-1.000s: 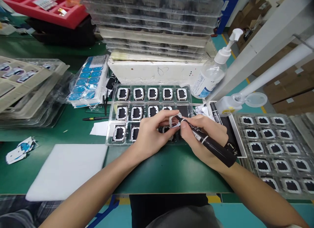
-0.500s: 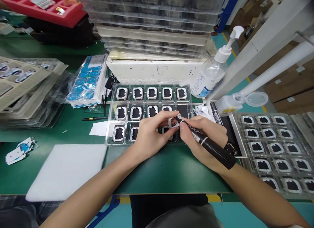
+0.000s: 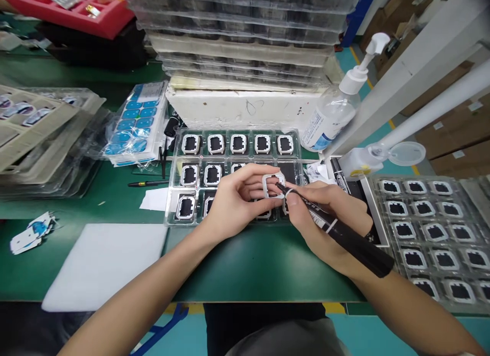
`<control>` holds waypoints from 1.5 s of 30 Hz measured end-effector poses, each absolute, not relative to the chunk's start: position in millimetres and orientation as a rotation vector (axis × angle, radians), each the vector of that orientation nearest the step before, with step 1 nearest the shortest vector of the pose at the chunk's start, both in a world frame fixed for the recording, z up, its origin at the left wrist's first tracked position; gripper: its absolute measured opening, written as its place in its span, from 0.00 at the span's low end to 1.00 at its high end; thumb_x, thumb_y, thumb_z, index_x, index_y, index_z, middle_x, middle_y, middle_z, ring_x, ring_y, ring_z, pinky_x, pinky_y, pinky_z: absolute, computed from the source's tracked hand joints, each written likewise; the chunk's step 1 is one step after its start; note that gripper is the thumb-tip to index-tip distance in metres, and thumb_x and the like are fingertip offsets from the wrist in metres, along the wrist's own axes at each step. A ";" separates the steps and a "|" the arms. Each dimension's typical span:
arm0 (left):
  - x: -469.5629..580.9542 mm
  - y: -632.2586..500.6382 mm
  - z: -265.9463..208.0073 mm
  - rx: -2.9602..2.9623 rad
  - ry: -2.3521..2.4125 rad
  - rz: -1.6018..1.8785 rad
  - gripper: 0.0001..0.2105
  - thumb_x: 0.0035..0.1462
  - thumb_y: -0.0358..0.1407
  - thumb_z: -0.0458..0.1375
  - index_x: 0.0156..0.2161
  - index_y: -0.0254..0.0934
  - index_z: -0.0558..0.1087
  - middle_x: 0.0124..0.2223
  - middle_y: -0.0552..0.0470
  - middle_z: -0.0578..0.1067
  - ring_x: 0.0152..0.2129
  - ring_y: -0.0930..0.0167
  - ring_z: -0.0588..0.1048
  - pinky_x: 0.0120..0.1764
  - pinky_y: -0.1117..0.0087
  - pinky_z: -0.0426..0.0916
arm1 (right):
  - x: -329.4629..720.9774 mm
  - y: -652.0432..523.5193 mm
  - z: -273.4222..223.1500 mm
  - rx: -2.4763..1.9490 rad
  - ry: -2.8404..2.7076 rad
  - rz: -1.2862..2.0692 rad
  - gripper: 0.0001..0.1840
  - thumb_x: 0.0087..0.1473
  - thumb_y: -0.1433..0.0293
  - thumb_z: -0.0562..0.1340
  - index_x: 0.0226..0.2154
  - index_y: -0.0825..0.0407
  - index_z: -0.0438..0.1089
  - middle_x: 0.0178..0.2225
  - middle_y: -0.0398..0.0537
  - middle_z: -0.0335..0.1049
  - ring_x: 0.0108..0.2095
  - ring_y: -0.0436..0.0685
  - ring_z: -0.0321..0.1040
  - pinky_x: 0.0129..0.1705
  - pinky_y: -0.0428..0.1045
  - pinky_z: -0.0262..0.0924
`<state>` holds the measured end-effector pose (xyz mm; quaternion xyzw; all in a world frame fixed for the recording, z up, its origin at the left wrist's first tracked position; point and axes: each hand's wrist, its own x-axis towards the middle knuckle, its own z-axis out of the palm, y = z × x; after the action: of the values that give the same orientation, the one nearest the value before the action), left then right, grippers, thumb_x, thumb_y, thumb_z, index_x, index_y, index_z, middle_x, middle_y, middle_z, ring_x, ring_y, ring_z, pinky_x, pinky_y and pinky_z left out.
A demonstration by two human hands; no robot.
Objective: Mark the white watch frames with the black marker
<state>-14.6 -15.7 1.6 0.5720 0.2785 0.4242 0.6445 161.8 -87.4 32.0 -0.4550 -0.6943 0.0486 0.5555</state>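
My left hand (image 3: pixel 239 200) is closed around a small white square frame (image 3: pixel 267 186), held by its edges between thumb and fingers above the tray. My right hand (image 3: pixel 325 213) grips a thick black marker (image 3: pixel 344 238), its dark tip at the inner edge of the frame. Below both hands lies a clear plastic tray (image 3: pixel 202 159) with rows of similar white frames, each around a dark centre. One pocket (image 3: pixel 285 173) in the middle row shows only its dark bottom. My hands cover part of the lower rows.
A tall stack of clear trays (image 3: pixel 245 34) stands behind on a white box (image 3: pixel 237 111). Pump bottle (image 3: pixel 333 116) at the back right. More framed parts fill a tray (image 3: pixel 436 233) on the right. A white foam sheet (image 3: pixel 107 264) and a thin black pen (image 3: pixel 147 184) lie left.
The frame has turned to face me more squarely, and the fingers of my left hand have spread behind it. My right hand and the marker have shifted slightly right and down.
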 end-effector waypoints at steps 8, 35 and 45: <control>-13.6 -8.8 2.1 1.097 0.572 0.888 0.25 0.46 0.27 0.79 0.50 0.39 0.82 0.41 0.51 0.83 0.38 0.70 0.84 0.46 0.69 0.84 | 165.1 -87.4 29.3 -1.032 -1.650 0.014 0.21 0.54 0.84 0.72 0.46 0.46 0.78 0.41 0.50 0.85 0.39 0.63 0.85 0.39 0.55 0.84; -10.4 -22.2 -6.8 1.510 0.723 1.148 0.20 0.59 0.29 0.70 0.56 0.39 0.80 0.52 0.46 0.83 0.46 0.67 0.85 0.52 0.67 0.84 | 160.8 -80.4 26.2 -1.127 -1.606 0.119 0.12 0.59 0.76 0.71 0.43 0.46 0.75 0.37 0.44 0.81 0.32 0.53 0.79 0.34 0.48 0.76; -14.7 -16.6 -3.0 1.511 0.718 1.163 0.20 0.59 0.28 0.69 0.57 0.40 0.80 0.53 0.46 0.84 0.46 0.66 0.85 0.52 0.65 0.85 | 161.9 -75.0 25.6 -1.024 -1.686 0.227 0.18 0.59 0.77 0.69 0.50 0.45 0.75 0.42 0.49 0.80 0.39 0.58 0.78 0.39 0.55 0.76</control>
<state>-14.7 -16.6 -3.0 0.6316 0.3001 0.4858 0.5244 161.9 -75.0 25.6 -0.4319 -0.7112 0.0955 0.5463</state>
